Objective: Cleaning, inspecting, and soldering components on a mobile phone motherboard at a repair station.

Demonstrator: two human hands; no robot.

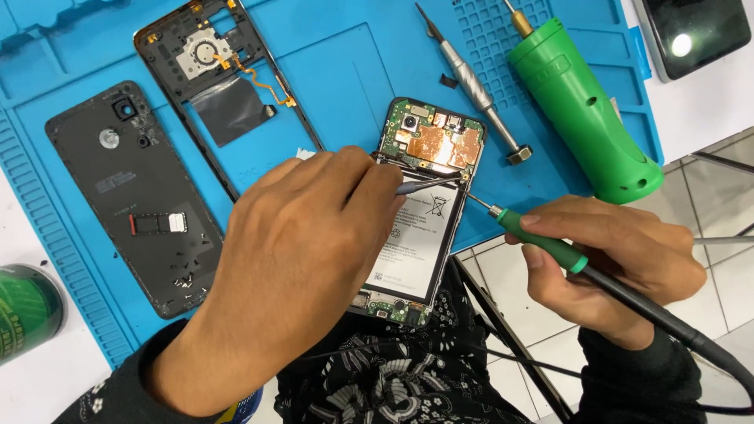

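An opened phone (428, 188) with its circuit board, copper shield and white-labelled battery showing lies at the near edge of the blue work mat (345, 71). My left hand (290, 267) holds thin metal tweezers (428, 185), tips over the top of the battery. My right hand (620, 263) grips a green-handled soldering iron (550, 245) with a black cable; its fine tip touches the phone's right edge just below the board.
On the mat lie a black back cover (141, 196), a black middle frame (212, 71), a metal screwdriver (471, 82) and a fat green power tool (585, 110). A green tin (27, 310) stands at the left. A dark device (695, 31) lies at the top right.
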